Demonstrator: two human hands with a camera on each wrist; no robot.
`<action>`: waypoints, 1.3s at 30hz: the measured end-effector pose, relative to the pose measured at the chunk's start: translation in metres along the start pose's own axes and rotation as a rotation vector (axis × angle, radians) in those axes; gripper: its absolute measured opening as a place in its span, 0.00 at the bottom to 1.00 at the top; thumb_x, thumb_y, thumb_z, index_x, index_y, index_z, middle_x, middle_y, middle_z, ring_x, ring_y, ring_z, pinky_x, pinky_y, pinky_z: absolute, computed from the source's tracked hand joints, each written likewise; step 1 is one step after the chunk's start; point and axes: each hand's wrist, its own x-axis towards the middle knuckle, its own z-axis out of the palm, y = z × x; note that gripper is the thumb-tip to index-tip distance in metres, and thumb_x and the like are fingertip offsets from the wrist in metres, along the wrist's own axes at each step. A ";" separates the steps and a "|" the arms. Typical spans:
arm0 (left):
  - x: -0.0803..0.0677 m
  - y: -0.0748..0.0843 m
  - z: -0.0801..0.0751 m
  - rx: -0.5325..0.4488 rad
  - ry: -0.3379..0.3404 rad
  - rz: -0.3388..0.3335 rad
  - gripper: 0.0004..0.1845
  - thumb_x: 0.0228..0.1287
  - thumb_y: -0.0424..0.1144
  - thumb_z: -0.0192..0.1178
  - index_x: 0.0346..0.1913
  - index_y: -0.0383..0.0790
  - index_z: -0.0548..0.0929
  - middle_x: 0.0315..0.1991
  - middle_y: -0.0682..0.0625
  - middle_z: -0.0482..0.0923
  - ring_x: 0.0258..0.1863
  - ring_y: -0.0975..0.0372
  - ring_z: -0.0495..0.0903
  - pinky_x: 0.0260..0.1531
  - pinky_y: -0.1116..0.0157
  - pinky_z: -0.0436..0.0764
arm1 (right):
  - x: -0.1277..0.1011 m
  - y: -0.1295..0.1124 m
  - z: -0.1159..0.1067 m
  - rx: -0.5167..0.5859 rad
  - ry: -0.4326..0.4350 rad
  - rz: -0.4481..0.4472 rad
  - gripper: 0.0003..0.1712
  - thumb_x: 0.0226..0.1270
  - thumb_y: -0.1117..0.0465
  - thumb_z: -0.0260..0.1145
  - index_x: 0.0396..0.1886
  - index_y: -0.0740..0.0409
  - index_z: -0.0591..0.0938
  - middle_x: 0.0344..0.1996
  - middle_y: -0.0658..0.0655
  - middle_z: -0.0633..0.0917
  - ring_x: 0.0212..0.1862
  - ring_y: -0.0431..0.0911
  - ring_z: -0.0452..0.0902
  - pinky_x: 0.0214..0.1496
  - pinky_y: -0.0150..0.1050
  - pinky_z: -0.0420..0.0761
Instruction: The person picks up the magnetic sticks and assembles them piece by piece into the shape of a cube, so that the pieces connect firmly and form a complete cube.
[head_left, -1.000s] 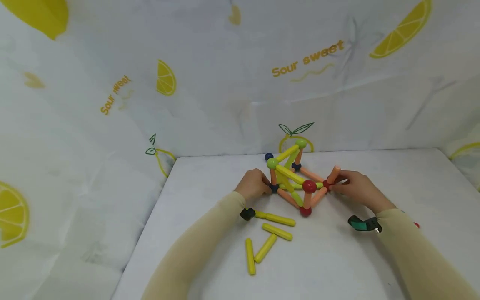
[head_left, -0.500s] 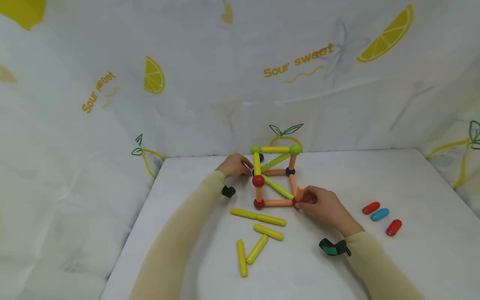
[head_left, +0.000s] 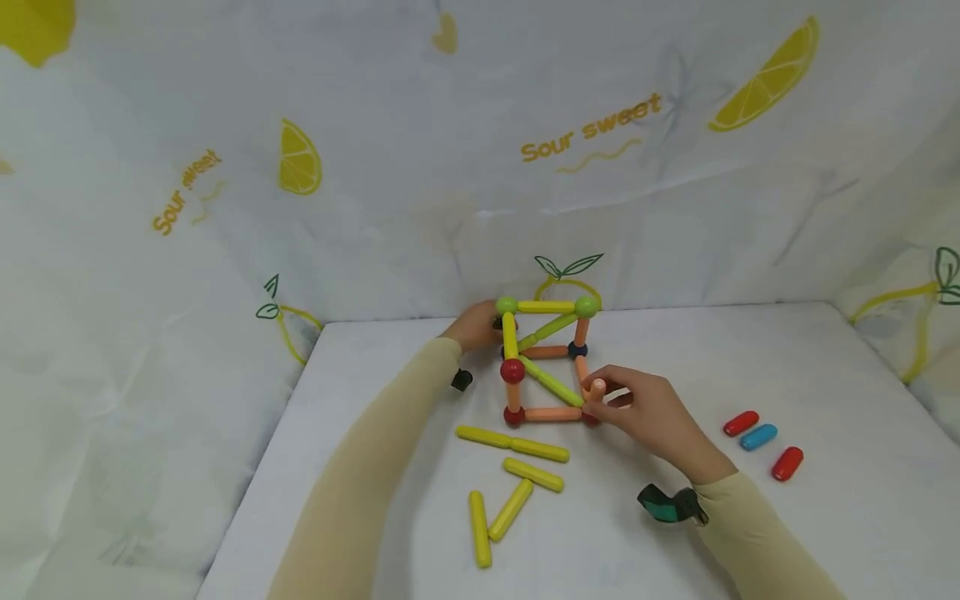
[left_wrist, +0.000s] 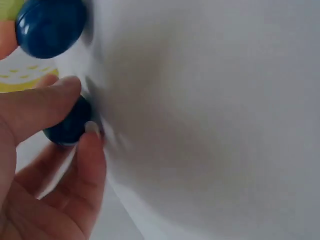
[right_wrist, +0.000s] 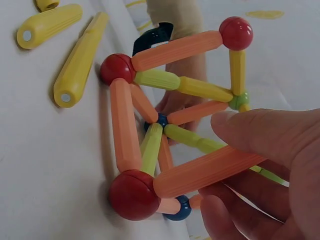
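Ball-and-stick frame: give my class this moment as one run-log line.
frame: on table | left hand: pinches blue ball, apart from frame | right hand: holds orange stick touching red ball | yellow sticks: loose

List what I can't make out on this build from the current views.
Head view: finger end of the left hand, largely hidden behind a green ball and nearby pieces.
Left wrist view: part of the pinched blue ball, covered by thumb and fingers.
Right wrist view: upper end of the gripped orange stick, hidden by the right hand; a yellow stick, cut off by the top edge.
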 end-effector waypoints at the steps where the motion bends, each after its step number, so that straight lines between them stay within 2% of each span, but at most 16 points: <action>1: -0.005 0.000 -0.002 -0.002 0.017 -0.017 0.15 0.74 0.36 0.70 0.61 0.45 0.88 0.61 0.47 0.86 0.63 0.53 0.82 0.74 0.52 0.77 | -0.001 -0.002 -0.003 -0.003 0.009 -0.009 0.19 0.70 0.55 0.79 0.57 0.51 0.87 0.51 0.56 0.90 0.51 0.54 0.88 0.52 0.51 0.92; 4: -0.027 0.005 -0.014 -0.040 0.086 -0.076 0.21 0.75 0.40 0.69 0.67 0.45 0.84 0.63 0.45 0.85 0.61 0.52 0.83 0.68 0.52 0.82 | -0.005 -0.002 -0.014 -0.002 0.029 -0.033 0.18 0.70 0.55 0.79 0.57 0.51 0.87 0.50 0.54 0.90 0.54 0.55 0.88 0.54 0.52 0.91; 6: -0.048 0.017 -0.028 -0.089 0.148 -0.090 0.24 0.76 0.44 0.68 0.70 0.45 0.82 0.65 0.45 0.84 0.60 0.52 0.84 0.63 0.53 0.86 | -0.007 0.001 -0.021 0.008 0.037 -0.033 0.18 0.72 0.54 0.77 0.58 0.50 0.87 0.52 0.54 0.91 0.56 0.55 0.87 0.57 0.53 0.90; 8: -0.071 0.034 -0.043 -0.123 0.225 -0.057 0.24 0.77 0.47 0.68 0.71 0.45 0.82 0.64 0.46 0.84 0.57 0.54 0.86 0.57 0.56 0.88 | -0.009 0.005 -0.028 0.005 0.046 -0.019 0.19 0.73 0.51 0.76 0.59 0.49 0.87 0.54 0.53 0.91 0.58 0.55 0.86 0.57 0.50 0.90; 11: -0.102 0.072 -0.061 -0.142 0.288 0.072 0.23 0.77 0.45 0.68 0.69 0.44 0.82 0.62 0.47 0.84 0.54 0.58 0.88 0.52 0.61 0.90 | -0.012 0.010 -0.034 0.005 0.060 -0.002 0.20 0.74 0.48 0.75 0.60 0.48 0.87 0.55 0.54 0.91 0.59 0.55 0.85 0.56 0.39 0.89; 13: -0.116 0.099 -0.065 -0.115 0.256 0.181 0.22 0.76 0.44 0.69 0.68 0.44 0.83 0.60 0.49 0.85 0.52 0.61 0.89 0.51 0.65 0.89 | -0.013 0.013 -0.036 0.006 0.067 0.002 0.20 0.75 0.47 0.75 0.61 0.48 0.87 0.55 0.54 0.91 0.59 0.54 0.85 0.54 0.31 0.86; 15: -0.123 0.126 -0.062 -0.054 0.176 0.285 0.22 0.75 0.43 0.71 0.67 0.43 0.84 0.57 0.51 0.86 0.50 0.64 0.88 0.51 0.70 0.87 | -0.012 0.015 -0.035 0.017 0.070 0.004 0.22 0.75 0.46 0.74 0.62 0.49 0.87 0.55 0.55 0.91 0.59 0.54 0.85 0.52 0.26 0.83; 17: -0.125 0.149 -0.053 0.042 0.079 0.364 0.20 0.75 0.43 0.70 0.66 0.43 0.85 0.54 0.53 0.87 0.48 0.67 0.85 0.50 0.73 0.84 | -0.011 0.017 -0.032 0.025 0.073 0.008 0.22 0.75 0.45 0.74 0.62 0.49 0.87 0.55 0.55 0.91 0.58 0.54 0.85 0.51 0.23 0.81; 19: -0.122 0.166 -0.041 0.146 0.008 0.414 0.18 0.77 0.44 0.69 0.64 0.44 0.86 0.51 0.55 0.87 0.46 0.68 0.82 0.49 0.75 0.80 | -0.009 0.018 -0.028 0.031 0.069 0.007 0.22 0.75 0.45 0.74 0.62 0.49 0.87 0.55 0.55 0.91 0.58 0.54 0.84 0.50 0.23 0.80; 21: -0.118 0.178 -0.030 0.229 -0.042 0.428 0.17 0.78 0.44 0.67 0.64 0.44 0.86 0.51 0.56 0.87 0.46 0.68 0.80 0.48 0.76 0.78 | -0.007 0.019 -0.023 0.038 0.060 -0.002 0.21 0.76 0.46 0.73 0.62 0.49 0.87 0.56 0.54 0.91 0.58 0.54 0.84 0.51 0.24 0.80; 23: -0.114 0.184 -0.020 0.274 -0.075 0.429 0.16 0.79 0.44 0.65 0.63 0.46 0.86 0.51 0.57 0.86 0.47 0.67 0.80 0.48 0.76 0.77 | -0.004 0.018 -0.019 0.049 0.053 -0.020 0.20 0.77 0.47 0.73 0.62 0.49 0.87 0.55 0.54 0.91 0.58 0.54 0.85 0.52 0.28 0.82; 27: -0.110 0.187 -0.010 0.258 -0.127 0.403 0.15 0.79 0.43 0.65 0.63 0.47 0.87 0.52 0.60 0.86 0.49 0.66 0.81 0.49 0.76 0.78 | 0.001 0.015 -0.013 0.069 0.042 -0.067 0.18 0.78 0.49 0.72 0.60 0.50 0.87 0.54 0.56 0.91 0.58 0.55 0.87 0.56 0.45 0.89; 30: -0.108 0.189 -0.007 0.259 -0.133 0.395 0.15 0.79 0.43 0.66 0.63 0.47 0.86 0.52 0.60 0.86 0.48 0.67 0.81 0.48 0.76 0.78 | 0.004 0.013 -0.014 0.069 0.052 -0.096 0.18 0.78 0.53 0.72 0.62 0.53 0.86 0.53 0.59 0.92 0.57 0.57 0.88 0.57 0.57 0.89; 33: -0.110 0.191 -0.007 0.309 -0.106 0.385 0.20 0.78 0.46 0.67 0.68 0.47 0.84 0.57 0.59 0.86 0.52 0.68 0.82 0.52 0.75 0.79 | 0.004 0.011 -0.015 0.066 0.058 -0.108 0.20 0.78 0.56 0.72 0.64 0.55 0.84 0.54 0.61 0.91 0.57 0.60 0.87 0.58 0.60 0.88; 36: -0.123 0.191 -0.010 0.360 -0.041 0.375 0.26 0.77 0.50 0.68 0.73 0.46 0.80 0.63 0.56 0.85 0.56 0.67 0.82 0.55 0.75 0.80 | 0.004 0.009 -0.013 0.068 0.053 -0.098 0.21 0.79 0.55 0.71 0.65 0.56 0.84 0.55 0.62 0.91 0.59 0.59 0.86 0.59 0.61 0.88; 39: -0.153 0.182 -0.019 0.327 0.032 0.390 0.23 0.79 0.52 0.66 0.69 0.47 0.82 0.62 0.57 0.85 0.60 0.68 0.82 0.54 0.76 0.81 | 0.004 0.007 -0.010 0.075 0.050 -0.091 0.20 0.78 0.53 0.72 0.64 0.55 0.84 0.55 0.61 0.91 0.59 0.58 0.86 0.60 0.60 0.88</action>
